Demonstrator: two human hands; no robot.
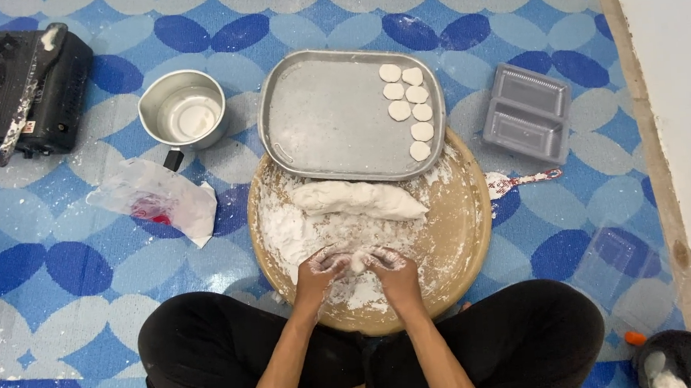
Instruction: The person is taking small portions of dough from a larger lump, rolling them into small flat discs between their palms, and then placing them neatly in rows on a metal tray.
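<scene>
A round wooden board (464, 235) dusted with flour lies on the floor in front of my crossed legs. A long roll of white dough (358, 199) rests across its middle. My left hand (322, 265) and my right hand (388, 263), both floury, press together around a small piece of dough (357, 260) at the board's near side. Behind the board sits a rectangular metal tray (325, 119) with several flat round dough discs (411, 110) lined up along its right side.
A metal pot with a handle (183, 114) stands left of the tray, a portable gas stove (15, 90) at far left. A plastic bag (158, 199), a grey divided container (528, 112), a floury spoon (520, 181) and a dark bowl (682, 359) lie around on the blue mat.
</scene>
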